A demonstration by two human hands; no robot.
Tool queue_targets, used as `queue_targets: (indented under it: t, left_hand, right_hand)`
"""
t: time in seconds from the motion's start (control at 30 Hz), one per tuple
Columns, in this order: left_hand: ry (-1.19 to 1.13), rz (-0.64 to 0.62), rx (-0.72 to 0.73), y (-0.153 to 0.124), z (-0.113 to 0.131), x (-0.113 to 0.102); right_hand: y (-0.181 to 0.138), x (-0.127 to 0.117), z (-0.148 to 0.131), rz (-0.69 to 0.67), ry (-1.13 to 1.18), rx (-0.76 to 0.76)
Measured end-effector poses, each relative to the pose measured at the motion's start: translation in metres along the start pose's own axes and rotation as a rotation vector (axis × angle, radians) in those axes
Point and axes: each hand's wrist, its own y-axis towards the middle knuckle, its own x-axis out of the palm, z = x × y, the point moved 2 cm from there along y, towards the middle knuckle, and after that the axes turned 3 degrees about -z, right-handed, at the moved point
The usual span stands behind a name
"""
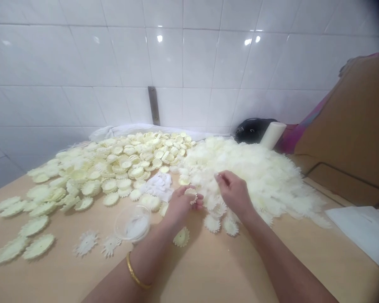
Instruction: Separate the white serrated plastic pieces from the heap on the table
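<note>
Nearest the camera: your left forearm wears a gold bangle (135,274) and both arms reach forward over the tan table (208,273). Your left hand (180,206) is closed on one small cream toothed disc (191,194), pinched at the fingertips and raised just clear of the table, in front of the heaps; held by its edge that way, the rest of its rim is probably left free for the other hand. Your right hand (235,194) is just beside it, thumb and forefinger drawn together at the tips. Whether anything sits between them cannot be told. A few loose discs (219,221) lie flat under and around both hands, within easy reach. A clear dish (133,223) stands left of your left wrist, apart from the piles. Further back, two stocks are kept separate, likely so they do not mix: a spread heap of discs (113,166) on the left, mostly flat and overlapping, and a fluffy heap (262,172) of ragged cream pieces on the right, which your right hand touches at its near edge. A white sheet (363,231) lies at the right edge. Behind: a white roll (272,134), a black object (252,129), leaning cardboard (353,122), the tiled wall (82,63) with a metal strip (153,105).
</note>
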Motion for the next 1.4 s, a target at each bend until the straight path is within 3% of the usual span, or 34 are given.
queue_targets:
  t: [0.27,0.5,0.63,0.77,0.93,1.07,1.2,1.3,1.4]
  left_hand:
    - [-0.017,-0.144,0.014,-0.002,0.002,0.005]
    - [-0.009,-0.164,0.028,-0.005,0.003,0.008]
    - [-0.003,-0.180,0.047,-0.006,0.003,0.009]
    - [0.056,-0.204,-0.002,-0.007,-0.001,0.009]
    - [-0.086,-0.198,-0.110,-0.003,-0.008,0.010]
    - [-0.236,-0.181,-0.199,0.000,-0.008,0.010]
    - [-0.316,-0.234,-0.207,-0.001,-0.005,0.012]
    - [-0.329,-0.212,-0.207,-0.003,-0.002,0.015]
    - [-0.322,-0.196,-0.176,-0.005,-0.001,0.017]
  right_hand:
    - [-0.001,0.004,0.004,-0.025,-0.077,0.029]
    - [-0.001,0.001,0.001,0.038,-0.108,-0.033]
    - [-0.002,-0.001,0.002,0.013,-0.063,0.052]
    - [-0.002,-0.001,0.003,-0.034,-0.072,0.097]
    - [-0.001,-0.001,0.003,0.043,-0.189,0.047]
    - [-0.002,0.000,-0.001,-0.095,-0.043,0.093]
    - [-0.006,0.004,-0.011,-0.291,0.170,0.033]
    - [-0.010,0.011,-0.015,-0.438,0.215,0.009]
    - [-0.014,0.017,-0.018,-0.496,0.238,-0.021]
